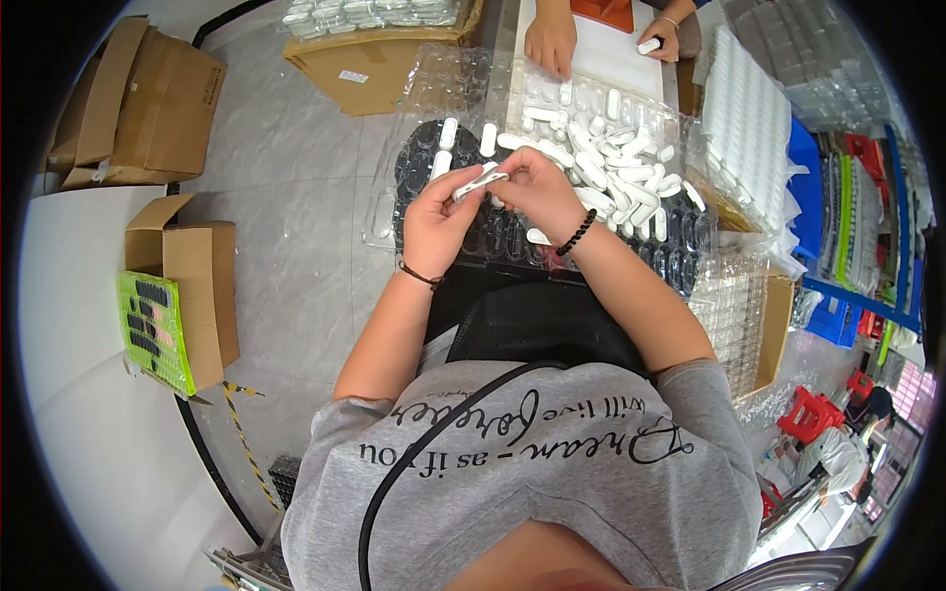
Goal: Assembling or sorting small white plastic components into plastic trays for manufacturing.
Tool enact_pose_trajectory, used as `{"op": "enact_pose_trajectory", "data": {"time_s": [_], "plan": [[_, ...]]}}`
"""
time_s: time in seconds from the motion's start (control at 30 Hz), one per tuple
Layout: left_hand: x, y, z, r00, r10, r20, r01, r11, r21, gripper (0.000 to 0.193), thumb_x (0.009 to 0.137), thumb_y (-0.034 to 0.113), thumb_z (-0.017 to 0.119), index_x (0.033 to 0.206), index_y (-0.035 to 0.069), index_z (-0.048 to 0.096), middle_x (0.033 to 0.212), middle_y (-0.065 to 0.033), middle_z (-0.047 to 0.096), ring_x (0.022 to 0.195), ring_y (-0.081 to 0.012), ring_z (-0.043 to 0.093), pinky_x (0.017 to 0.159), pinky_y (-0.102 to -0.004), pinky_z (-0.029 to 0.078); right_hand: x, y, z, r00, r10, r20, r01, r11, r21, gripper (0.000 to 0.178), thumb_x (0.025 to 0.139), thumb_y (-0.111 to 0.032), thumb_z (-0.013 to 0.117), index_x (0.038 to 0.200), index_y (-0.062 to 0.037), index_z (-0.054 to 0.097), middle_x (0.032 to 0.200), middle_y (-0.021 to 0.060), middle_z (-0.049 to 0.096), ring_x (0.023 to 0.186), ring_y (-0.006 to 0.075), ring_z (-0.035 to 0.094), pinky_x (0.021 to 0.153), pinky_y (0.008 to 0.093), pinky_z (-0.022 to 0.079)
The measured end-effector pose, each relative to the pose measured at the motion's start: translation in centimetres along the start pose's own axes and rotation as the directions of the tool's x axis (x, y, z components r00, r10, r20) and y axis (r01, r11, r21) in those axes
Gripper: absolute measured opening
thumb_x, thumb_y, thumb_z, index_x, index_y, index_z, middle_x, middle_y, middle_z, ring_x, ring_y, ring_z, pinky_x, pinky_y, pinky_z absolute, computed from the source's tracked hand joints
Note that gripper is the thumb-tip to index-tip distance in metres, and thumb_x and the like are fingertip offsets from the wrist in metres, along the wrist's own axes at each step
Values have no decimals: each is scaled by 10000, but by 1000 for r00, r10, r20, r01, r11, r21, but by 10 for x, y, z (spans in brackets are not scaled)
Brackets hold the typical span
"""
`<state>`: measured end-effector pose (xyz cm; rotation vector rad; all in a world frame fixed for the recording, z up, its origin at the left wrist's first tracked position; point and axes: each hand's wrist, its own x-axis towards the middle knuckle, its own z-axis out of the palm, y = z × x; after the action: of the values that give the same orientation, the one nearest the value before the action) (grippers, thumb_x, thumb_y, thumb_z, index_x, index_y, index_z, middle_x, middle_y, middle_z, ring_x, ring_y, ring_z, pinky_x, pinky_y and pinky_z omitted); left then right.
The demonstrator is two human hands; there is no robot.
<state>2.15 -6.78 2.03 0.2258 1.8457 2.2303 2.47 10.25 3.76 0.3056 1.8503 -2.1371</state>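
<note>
Between both sets of fingers I hold a small white oblong plastic case (pixel 480 183), tilted above the tray. My left hand (pixel 440 219) pinches its left end, and my right hand (pixel 540 190) grips the other end from the right. Beneath and beyond them lies a clear plastic blister tray (pixel 386 212) with shaped pockets. A few white oblong pieces (pixel 448 133) sit apart on its left side. To the right of my right hand is a loose heap of similar white pieces (pixel 621 167).
Across the table are a co-worker's hands (pixel 552 44), one holding a small white piece. Stacked clear trays (pixel 749 128) stand at the right. Cardboard boxes (pixel 163 103) are on the floor at left, another box (pixel 365 74) at the far side. Blue shelving (pixel 862 300) stands further right.
</note>
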Motion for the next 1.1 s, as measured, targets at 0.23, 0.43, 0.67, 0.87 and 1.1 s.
{"op": "enact_pose_trajectory", "data": {"time_s": [0.23, 0.43, 0.67, 0.87, 1.1], "plan": [[2, -1, -4, 998, -23, 50, 22, 999, 27, 286, 875, -79, 499, 1114, 6, 632, 1138, -109, 612, 930, -152, 637, 790, -222, 513, 2, 3, 1, 998, -50, 23, 48, 995, 84, 193, 805, 10, 629, 855, -64, 458, 779, 26, 562, 652, 96, 568, 597, 216, 450], [3, 5, -4, 994, -28, 102, 20, 997, 73, 298, 875, -99, 440, 1092, -18, 628, 1102, -119, 632, 909, -169, 650, 825, -257, 528, 1, 1, 2, 995, -39, 89, 24, 986, 164, 168, 806, 34, 597, 899, -54, 487, 789, 17, 552, 676, 95, 571, 587, 214, 431], [5, 7, -6, 988, -119, 98, 118, 993, 23, 279, 880, -84, 437, 1079, -27, 624, 1055, -123, 650, 889, -172, 655, 782, -258, 539, 2, 6, -1, 991, 46, 123, -62, 990, 129, 177, 805, 15, 608, 946, -45, 519, 816, 17, 556, 683, 72, 536, 588, 206, 423], [26, -7, -63, 976, 22, -217, 83, 882, 463, 184, 835, 9, 494, 886, 28, 670, 891, -113, 639, 817, -220, 628, 726, -321, 501, 8, 20, -2, 997, -15, -70, 18, 999, 42, 233, 811, -47, 636, 1029, -34, 555, 893, 35, 554, 681, 87, 547, 590, 227, 449], [36, 26, -60, 997, 42, -60, 38, 401, 915, 152, 781, 177, 570, 782, 50, 652, 900, -151, 613, 832, -335, 571, 722, -404, 472, 10, 62, -18, 878, -452, 157, 367, 426, -827, 210, 831, -144, 613, 1029, -74, 633, 996, 106, 566, 882, 295, 547, 833, 364, 449]]}}
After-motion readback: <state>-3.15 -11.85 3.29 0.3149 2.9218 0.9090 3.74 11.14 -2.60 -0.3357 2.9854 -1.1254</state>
